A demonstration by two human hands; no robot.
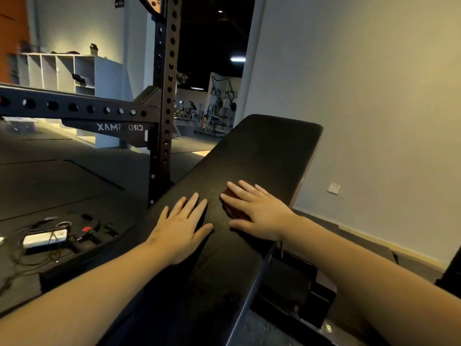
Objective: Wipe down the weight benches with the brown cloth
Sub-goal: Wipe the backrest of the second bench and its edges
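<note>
A black padded weight bench [262,151] runs from the bottom centre up toward the wall. My right hand [254,211] lies flat on the pad with straight fingers, pressing a small folded brown cloth [233,211] that shows at the fingers' left edge. Most of the cloth is hidden under the palm. My left hand [180,227] rests flat on the pad just left of it, fingers spread, holding nothing.
A black perforated rack upright [164,101] and its crossbar [74,106] stand just left of the bench. A white box with cables [45,238] lies on the floor mat at left. A beige wall [374,96] with a socket [333,188] is close on the right.
</note>
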